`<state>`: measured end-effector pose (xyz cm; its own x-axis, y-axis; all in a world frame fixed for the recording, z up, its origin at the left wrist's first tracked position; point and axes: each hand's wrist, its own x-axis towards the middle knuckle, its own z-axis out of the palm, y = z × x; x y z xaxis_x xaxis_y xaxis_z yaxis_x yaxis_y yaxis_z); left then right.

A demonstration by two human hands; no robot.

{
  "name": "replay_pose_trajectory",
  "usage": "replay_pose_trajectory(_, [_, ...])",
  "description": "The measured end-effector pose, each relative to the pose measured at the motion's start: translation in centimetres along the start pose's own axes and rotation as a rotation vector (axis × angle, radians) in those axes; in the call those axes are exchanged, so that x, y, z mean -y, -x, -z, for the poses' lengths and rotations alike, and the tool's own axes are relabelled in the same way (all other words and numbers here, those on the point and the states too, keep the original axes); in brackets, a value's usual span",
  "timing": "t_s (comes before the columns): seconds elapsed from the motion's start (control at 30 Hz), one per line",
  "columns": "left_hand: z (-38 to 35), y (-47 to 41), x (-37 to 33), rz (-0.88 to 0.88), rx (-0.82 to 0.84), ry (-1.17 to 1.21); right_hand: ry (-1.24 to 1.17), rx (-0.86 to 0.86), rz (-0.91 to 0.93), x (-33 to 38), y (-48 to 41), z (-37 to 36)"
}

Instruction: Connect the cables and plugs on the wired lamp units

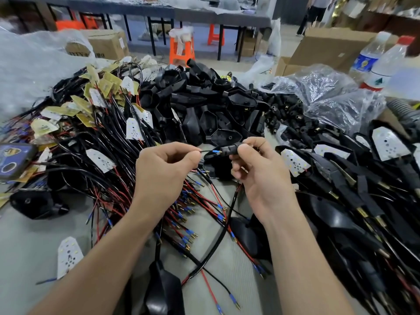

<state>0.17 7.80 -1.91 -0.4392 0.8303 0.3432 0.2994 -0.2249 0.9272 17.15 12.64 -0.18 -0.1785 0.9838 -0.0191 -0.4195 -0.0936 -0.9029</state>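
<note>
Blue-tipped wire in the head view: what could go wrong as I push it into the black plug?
1. The left hand pinches the blue-tipped wire behind its tip, so the thin lead may buckle instead of seating in the black plug held by the right hand.
2. Loose red and black leads lie tangled under both hands; a pull could snag or drag them.

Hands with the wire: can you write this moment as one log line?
left hand: pinches black wire | right hand: holds black plug | blue wire tip: at plug's opening
</note>
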Motion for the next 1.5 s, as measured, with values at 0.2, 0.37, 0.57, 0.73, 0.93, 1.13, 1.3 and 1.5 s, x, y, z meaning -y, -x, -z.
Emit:
replay_pose_trajectory(0.2, [0.7, -0.2, -0.3, -0.063, -0.009, -0.068, 0.047, -0.019, 0.066, -0.4, 0.2, -0.5])
replay_pose_trajectory(0.37, [-0.1, 0.8, -0.5, -0.108, 0.007, -0.167, 0.132, -0.015, 0.103, -1.2, 0.9, -1.5])
replay_pose_trajectory(0.57, [0.6, 0.1, -0.6, -0.098, 0.095, -0.265, 0.007, -0.065, 0.053, -1.0, 0.5, -1.5])
replay_pose_trajectory(0.73, [1.0, -0.6, -0.2, -0.023, 0.127, -0.156, -0.082, -0.092, 0.02, -1.2, 0.1, -1.2])
replay_pose_trajectory(0.93, [0.7, 0.1, -0.5, -0.154, 0.184, -0.341, 0.181, 0.01, 0.038, -1.3, 0.6, -1.3])
replay_pose_trajectory(1.13, [0.7, -0.1, -0.3, -0.177, 0.151, -0.302, 0.031, 0.008, -0.023, -0.6, 0.5, -1.0])
replay_pose_trajectory(1.3, [0.6, -0.2, -0.3, 0.003, 0.242, -0.137, -0.074, -0.009, -0.034, -0.4, 0.3, -0.6])
replay_pose_trajectory(1.5, [0.4, -0.5, -0.9, 0.312, 0.444, 0.032, 0.063, 0.275, -0.006, -0.7, 0.7, -0.5])
